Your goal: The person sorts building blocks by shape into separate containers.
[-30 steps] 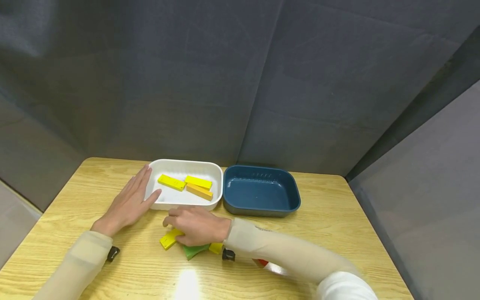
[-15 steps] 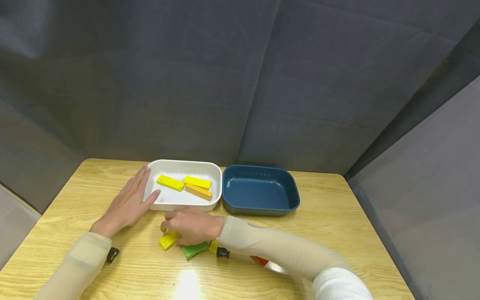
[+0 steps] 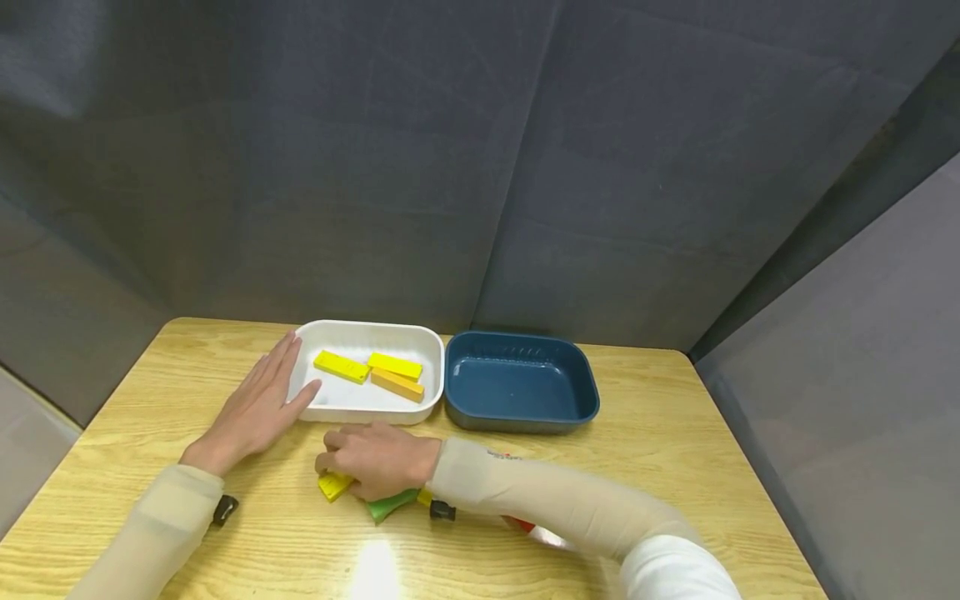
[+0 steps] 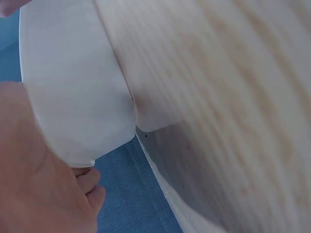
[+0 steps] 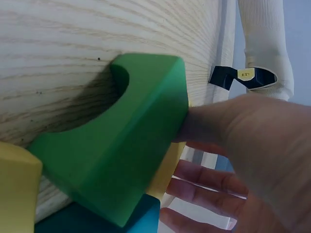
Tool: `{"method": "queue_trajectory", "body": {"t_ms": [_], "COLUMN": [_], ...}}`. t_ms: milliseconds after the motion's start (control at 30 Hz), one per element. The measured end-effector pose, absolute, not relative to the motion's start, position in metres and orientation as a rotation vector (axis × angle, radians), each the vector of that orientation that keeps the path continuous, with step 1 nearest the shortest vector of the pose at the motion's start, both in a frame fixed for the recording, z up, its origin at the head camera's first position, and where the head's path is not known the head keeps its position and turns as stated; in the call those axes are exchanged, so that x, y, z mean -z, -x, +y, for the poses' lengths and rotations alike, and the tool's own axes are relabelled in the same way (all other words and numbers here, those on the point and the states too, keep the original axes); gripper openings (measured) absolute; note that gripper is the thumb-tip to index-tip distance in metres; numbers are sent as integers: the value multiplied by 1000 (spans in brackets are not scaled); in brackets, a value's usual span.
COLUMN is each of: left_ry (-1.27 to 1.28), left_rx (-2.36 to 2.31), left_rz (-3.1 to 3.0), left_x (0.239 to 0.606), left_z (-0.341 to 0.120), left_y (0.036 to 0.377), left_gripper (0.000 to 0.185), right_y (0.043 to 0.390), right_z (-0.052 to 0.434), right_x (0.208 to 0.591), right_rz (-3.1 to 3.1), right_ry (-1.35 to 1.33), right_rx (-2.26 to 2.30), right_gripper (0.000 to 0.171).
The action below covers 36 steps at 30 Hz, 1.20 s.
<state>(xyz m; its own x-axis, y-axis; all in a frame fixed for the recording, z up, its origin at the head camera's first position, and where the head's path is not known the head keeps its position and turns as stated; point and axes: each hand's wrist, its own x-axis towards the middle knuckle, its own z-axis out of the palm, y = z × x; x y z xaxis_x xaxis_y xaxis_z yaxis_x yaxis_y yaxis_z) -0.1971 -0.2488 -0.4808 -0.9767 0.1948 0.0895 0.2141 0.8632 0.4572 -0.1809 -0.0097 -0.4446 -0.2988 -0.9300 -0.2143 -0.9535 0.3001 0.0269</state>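
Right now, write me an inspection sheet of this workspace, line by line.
Surface: light wooden table, grain visible, glare spot at the near edge.
Job's things: yellow rectangular wooden block and green arched wooden block lie on the table under the right hand; white plastic tray holds two yellow blocks and one orange block; dark blue plastic tray beside it holds nothing.
Clutter: another small yellow piece and a red piece partly hidden behind the right forearm.
Grippers: left hand rests flat, fingers straight, against the white tray's left side; right hand curls over the yellow block.
Cables: nothing seen.
Surroundings: dark grey fabric panels enclose the table.
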Motion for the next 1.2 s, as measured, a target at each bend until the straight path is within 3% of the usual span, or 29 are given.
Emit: {"method": "queue_trajectory", "body": {"t_ms": [1200], "left_ry": [349], "left_rx": [727], "left_rz": [-2994], "left_x": [480], "left_z": [-250], "left_y": [197], "left_gripper": [90], "right_y": [180], "right_z": [-5], "right_x": [447], "right_rz": [2434], "right_ry": [2009], "right_rx": [-184], "right_gripper": [39]}}
